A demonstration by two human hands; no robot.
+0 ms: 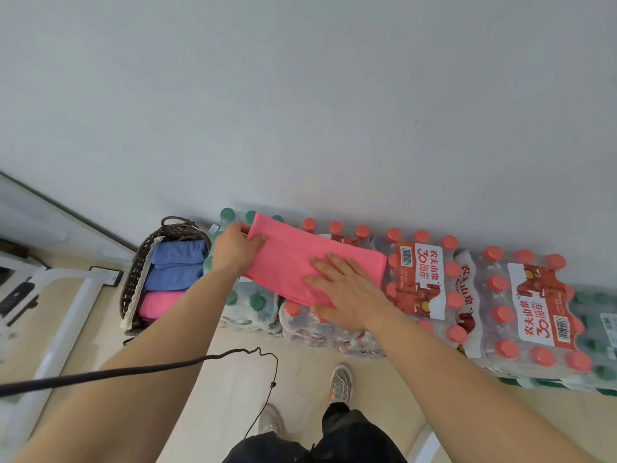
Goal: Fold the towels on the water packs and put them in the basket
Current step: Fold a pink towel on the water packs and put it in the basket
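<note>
Three towels sit in the basket (pixel 133 279) at far left: two blue towels (pixel 178 262) and a pink one (pixel 157 304), packed side by side. Just right of it, the left hand (pixel 235 250) pinches the far-left corner of the towel (pixel 300 265), thumb on top and fingers curled under the edge. The towel itself, pink and folded into a long band, lies on top of the packs (pixel 494 285), spanning the green-capped pack and the first red-capped one. Its long axis runs along the row of packs, slanting a touch toward us as it goes right; the left end points at the basket, the right end at the labelled red packs. Over there the right hand (pixel 347 295) lies flat on the near-right part, fingers straight and spread, pressing the cloth down, gripping nothing. Now the danger, as I read it: the bottle caps make a bumpy bed, so when the left end is carried across, the layers could skew and the edges miss. The near edge sits right at the lip of the packs, and if that flat hand lifts early the cloth could slide to the floor. Room left in the basket is hard to judge from here.
</note>
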